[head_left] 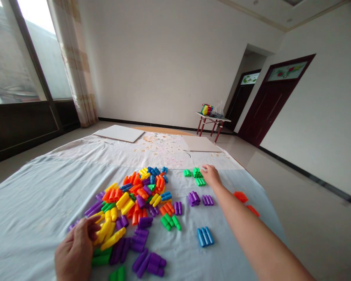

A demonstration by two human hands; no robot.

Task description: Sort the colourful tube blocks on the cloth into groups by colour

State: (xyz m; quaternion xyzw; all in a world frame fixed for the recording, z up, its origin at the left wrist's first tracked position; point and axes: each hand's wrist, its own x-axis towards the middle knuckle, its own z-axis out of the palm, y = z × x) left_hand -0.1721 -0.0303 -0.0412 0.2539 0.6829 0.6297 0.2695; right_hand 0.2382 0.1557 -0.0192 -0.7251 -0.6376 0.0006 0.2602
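Observation:
Over the left edge of a mixed pile of plastic blocks point(136, 193), my left hand point(76, 248) is closed, its fingertips on a yellow block point(98, 217). More yellow blocks point(112, 236) lie beside those fingers. My right hand point(212, 175) reaches far across the table, right beside a small group of green blocks point(197, 172); its fingers are slightly apart with nothing visible in them. Nearer me sit purple blocks point(194, 198) and a blue block point(205, 236). Orange blocks point(241, 196) lie right of my right forearm, which partly hides that area.
A pale blue cloth point(46, 218) covers the table. Two flat boards, a white one point(121, 133) and a beige one point(201, 144), lie at its far end. Beyond stands a small table point(213, 117) with bags on it. Loose purple blocks point(149, 263) lie near the front.

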